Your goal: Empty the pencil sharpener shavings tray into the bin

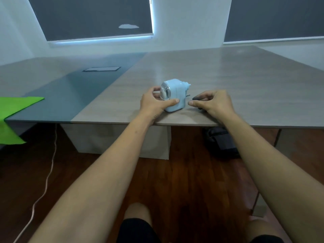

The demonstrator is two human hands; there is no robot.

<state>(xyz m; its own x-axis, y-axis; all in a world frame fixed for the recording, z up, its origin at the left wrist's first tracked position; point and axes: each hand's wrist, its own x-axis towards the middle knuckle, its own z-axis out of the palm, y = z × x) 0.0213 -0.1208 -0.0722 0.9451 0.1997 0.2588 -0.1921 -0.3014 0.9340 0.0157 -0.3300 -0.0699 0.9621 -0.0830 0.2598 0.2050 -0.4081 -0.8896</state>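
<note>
- The pencil sharpener (175,95) looks like smooth, pale blue plastic with a slight sheen; its round front face is clear and shiny, rimmed in silvery metal-like trim.
- The table (219,76) has a light wood-grain top, smooth and semi-glossy, with a dark, sleeker strip (70,95) down the left part.
- The green cloth (12,109) looks matt and soft.
- The floor (184,181) is dark reddish wood, faintly glossy.

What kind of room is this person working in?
Probably an office meeting room: a very large wood-look table with a flush cable hatch set into it, and dark roller blinds drawn over the windows. A pale blue pencil sharpener sits near its edge.
</note>
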